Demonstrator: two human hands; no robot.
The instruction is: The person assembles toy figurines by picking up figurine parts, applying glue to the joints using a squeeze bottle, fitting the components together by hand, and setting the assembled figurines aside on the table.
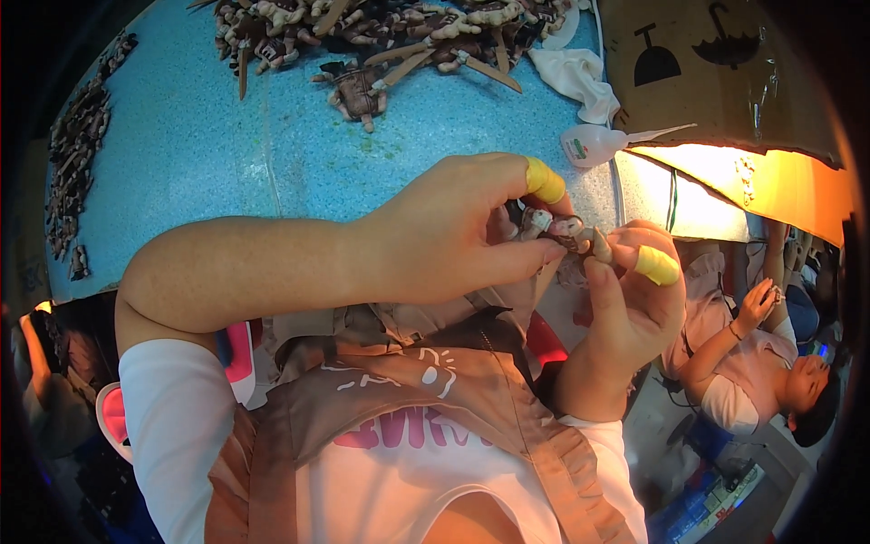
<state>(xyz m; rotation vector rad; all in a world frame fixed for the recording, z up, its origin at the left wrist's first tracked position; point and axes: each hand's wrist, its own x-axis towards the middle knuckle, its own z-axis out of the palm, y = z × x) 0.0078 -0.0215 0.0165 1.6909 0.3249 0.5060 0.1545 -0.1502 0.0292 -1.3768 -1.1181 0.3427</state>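
Note:
Both hands meet above the near right part of the blue tabletop around one small figurine (569,231) in brown and flesh tones. My left hand (453,227) pinches its left end between thumb and fingers. At its right end, the thumb and fingertips of my right hand (643,295) grip a pale, limb-like part. Yellow tape wraps a finger on each hand. Fingers cover much of the figurine, so its exact pose cannot be made out. Farther off, a similar brown figurine (358,95) lies apart at the near edge of a pile.
The blue table (199,154) bears a heap of figurines (444,32) with flat tan sticks, plus a row (77,154) along its left edge. Right of the heap are a white cloth (575,77), a thin-nozzled squeeze bottle (589,145) and a cardboard box (680,100). Another person (725,363) works at right.

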